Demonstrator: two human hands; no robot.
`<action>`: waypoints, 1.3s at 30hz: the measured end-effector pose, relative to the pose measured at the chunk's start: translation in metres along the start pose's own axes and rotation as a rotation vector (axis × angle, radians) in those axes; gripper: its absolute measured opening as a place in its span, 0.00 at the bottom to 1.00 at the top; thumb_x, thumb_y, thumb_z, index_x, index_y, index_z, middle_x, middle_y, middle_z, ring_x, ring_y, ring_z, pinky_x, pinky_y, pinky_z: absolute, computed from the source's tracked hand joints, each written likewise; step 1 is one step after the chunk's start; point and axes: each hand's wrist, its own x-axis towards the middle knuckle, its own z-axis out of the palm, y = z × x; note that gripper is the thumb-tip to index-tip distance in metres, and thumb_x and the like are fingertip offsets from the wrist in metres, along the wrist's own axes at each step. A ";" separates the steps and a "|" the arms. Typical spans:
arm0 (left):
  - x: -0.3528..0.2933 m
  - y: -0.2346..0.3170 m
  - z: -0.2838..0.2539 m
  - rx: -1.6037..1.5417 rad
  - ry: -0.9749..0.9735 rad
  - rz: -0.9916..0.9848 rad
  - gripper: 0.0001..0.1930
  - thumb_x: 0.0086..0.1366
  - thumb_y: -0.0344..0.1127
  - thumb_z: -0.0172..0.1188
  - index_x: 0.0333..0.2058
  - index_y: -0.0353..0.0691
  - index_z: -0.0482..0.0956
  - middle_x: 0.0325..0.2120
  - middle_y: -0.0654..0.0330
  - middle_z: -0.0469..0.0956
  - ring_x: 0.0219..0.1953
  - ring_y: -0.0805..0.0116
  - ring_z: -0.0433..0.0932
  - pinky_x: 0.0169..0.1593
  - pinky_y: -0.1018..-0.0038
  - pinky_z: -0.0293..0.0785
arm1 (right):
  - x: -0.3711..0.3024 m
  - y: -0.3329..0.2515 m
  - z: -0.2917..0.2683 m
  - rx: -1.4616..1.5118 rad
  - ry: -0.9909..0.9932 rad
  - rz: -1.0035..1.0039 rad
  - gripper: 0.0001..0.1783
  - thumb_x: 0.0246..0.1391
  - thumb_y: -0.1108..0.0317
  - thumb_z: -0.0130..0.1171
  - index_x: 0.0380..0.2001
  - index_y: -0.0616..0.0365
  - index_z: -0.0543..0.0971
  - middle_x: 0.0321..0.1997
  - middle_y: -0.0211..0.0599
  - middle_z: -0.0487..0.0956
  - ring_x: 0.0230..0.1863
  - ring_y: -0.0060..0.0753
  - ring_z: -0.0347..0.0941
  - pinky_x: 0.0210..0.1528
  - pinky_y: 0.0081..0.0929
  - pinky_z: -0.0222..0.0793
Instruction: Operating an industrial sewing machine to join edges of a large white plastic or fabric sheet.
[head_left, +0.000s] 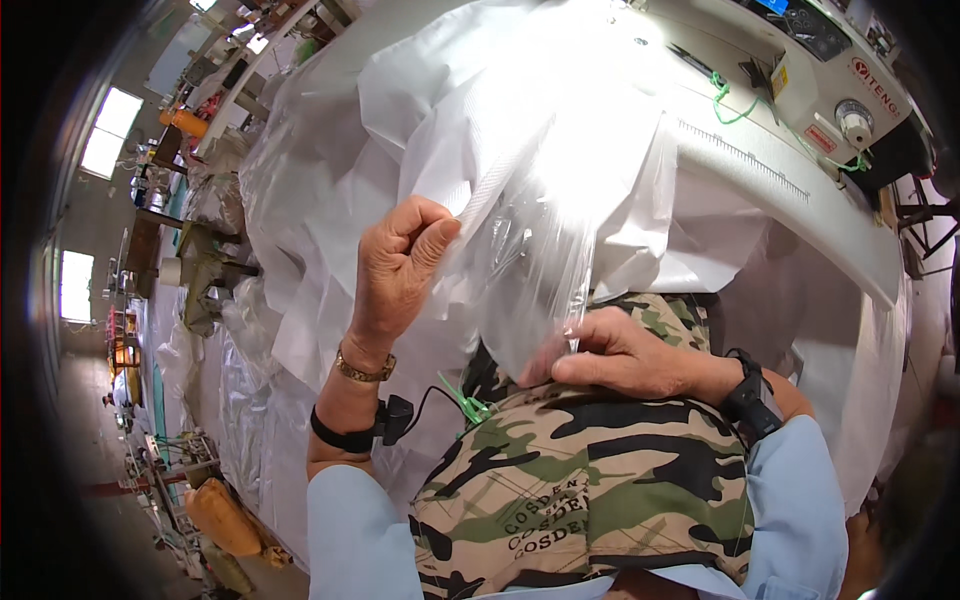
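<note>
Holding creased white sheeting (410,110) and glossy clear film (535,265).

A pale sewing machine (815,75) with a round knob (854,120) stands at the upper right; green thread (720,97) trails beside it. A slim dark tool (691,59) lies near, and a measuring scale (745,157) runs along the white table (835,228). At far left are two bright windows (112,133), an orange bottle-like object (187,123) and, lower, a tan padded object (222,515).
</note>
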 end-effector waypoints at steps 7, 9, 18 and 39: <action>-0.014 0.017 0.027 -0.134 -0.143 -0.151 0.07 0.67 0.31 0.59 0.31 0.33 0.76 0.19 0.74 0.68 0.23 0.87 0.60 0.25 0.86 0.57 | 0.000 -0.003 0.016 -0.378 0.325 -0.266 0.08 0.61 0.69 0.53 0.31 0.63 0.73 0.25 0.42 0.80 0.27 0.37 0.78 0.30 0.29 0.73; -0.016 0.019 0.033 -0.142 -0.230 -0.208 0.06 0.67 0.30 0.59 0.32 0.33 0.75 0.19 0.72 0.68 0.23 0.86 0.61 0.25 0.85 0.60 | 0.005 -0.008 0.015 -0.733 0.271 -0.319 0.08 0.59 0.69 0.56 0.29 0.61 0.72 0.21 0.42 0.76 0.23 0.44 0.76 0.26 0.35 0.70; -0.035 -0.001 0.048 -0.244 -0.235 -0.252 0.07 0.69 0.31 0.54 0.35 0.32 0.75 0.22 0.70 0.72 0.24 0.84 0.64 0.27 0.83 0.62 | 0.029 -0.005 0.014 -1.021 0.016 -0.267 0.13 0.57 0.66 0.57 0.24 0.60 0.68 0.18 0.40 0.72 0.20 0.45 0.73 0.22 0.38 0.66; -0.026 -0.011 0.047 -0.296 -0.041 -0.299 0.09 0.69 0.33 0.57 0.29 0.36 0.74 0.22 0.74 0.70 0.23 0.88 0.62 0.26 0.87 0.57 | -0.001 0.019 -0.040 -0.989 0.828 -0.655 0.09 0.49 0.74 0.65 0.30 0.60 0.73 0.31 0.39 0.74 0.34 0.37 0.72 0.37 0.30 0.70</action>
